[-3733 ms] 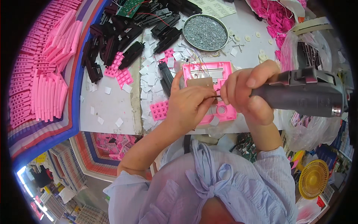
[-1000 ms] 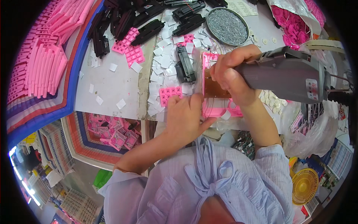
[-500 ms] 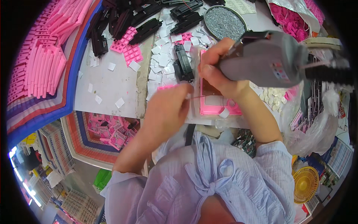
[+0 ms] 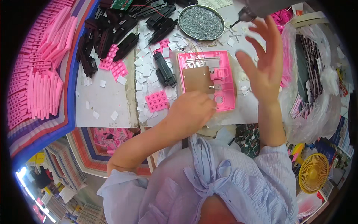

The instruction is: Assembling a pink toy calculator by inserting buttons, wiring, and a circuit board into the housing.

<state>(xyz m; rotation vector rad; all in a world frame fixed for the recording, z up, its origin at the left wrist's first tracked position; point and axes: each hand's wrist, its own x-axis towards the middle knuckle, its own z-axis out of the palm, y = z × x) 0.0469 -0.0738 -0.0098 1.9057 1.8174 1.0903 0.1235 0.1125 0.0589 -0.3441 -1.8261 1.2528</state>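
A pink plastic casing [image 4: 228, 87] lies open on the bench with a brown circuit board [image 4: 197, 79] and thin wires inside it. My left hand [image 4: 194, 112] is closed at the casing's near left corner, its fingers curled over the edge; the thumb is hidden. To the right of the casing my right hand [image 4: 265, 65] is raised, fingers spread, holding nothing. Above it, a grey electric screwdriver [image 4: 247, 14] hangs free at the top edge, its bit pointing down and left. A black plastic part [image 4: 164, 70] and a pink keypad [image 4: 157, 101] lie left of the casing.
A round tin of small screws [image 4: 201, 23] stands beyond the casing. Black plastic parts [image 4: 125, 46] pile up at the far left, with white square pieces [image 4: 143, 71] scattered nearby. Pink strips [image 4: 43, 95] fill a striped bin at left. Plastic bags [image 4: 317, 123] crowd the right.
My right hand has let go of the screwdriver and opened; the tool has risen away from the casing. My left hand has moved onto the casing's near edge. The whole view has shifted.
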